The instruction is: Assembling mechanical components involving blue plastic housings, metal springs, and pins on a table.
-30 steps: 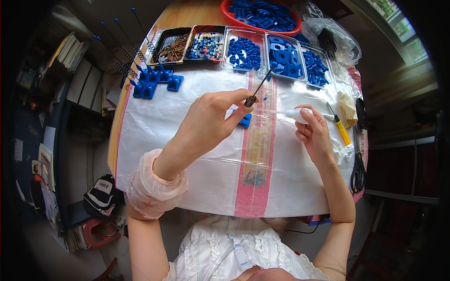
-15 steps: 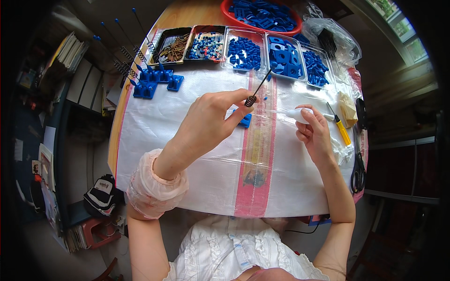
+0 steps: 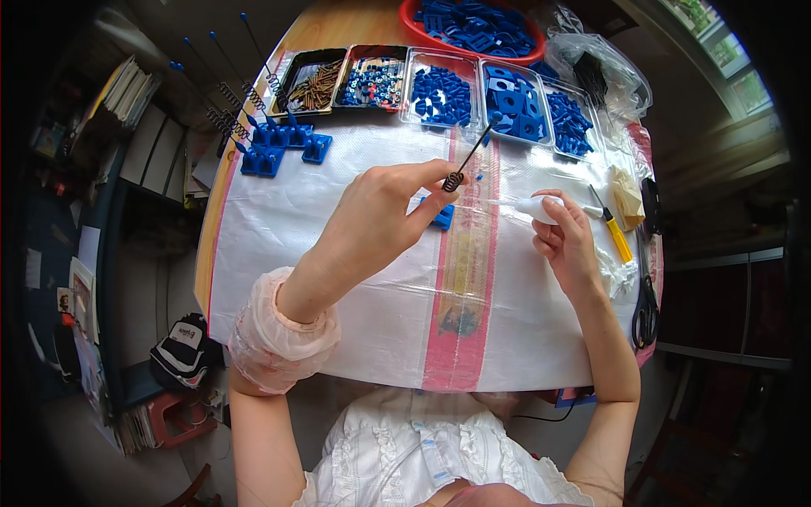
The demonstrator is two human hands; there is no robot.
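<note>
Between thumb and fingers of my left hand (image 3: 384, 207) is a dark coil spring (image 3: 453, 182) with a straight wire end pointing up and to the right. Just below the fingertips a blue plastic base (image 3: 443, 217) sits on the cloth, partly hidden by my left hand. My right hand (image 3: 564, 232) is closed round a small white squeeze bottle (image 3: 541, 208). The bottle's thin nozzle points left toward the spring, a short way apart from it. Near the spring lies a tiny blue piece (image 3: 479, 177).
Along the far side stand trays of brass screws (image 3: 314, 87), small nuts (image 3: 372, 83) and blue parts (image 3: 439, 95), with a red basin (image 3: 405, 25) behind. Blue bases with springs (image 3: 263, 156) stand at far left. A yellow-handled screwdriver (image 3: 619, 239) and black scissors (image 3: 646, 313) lie at right.
</note>
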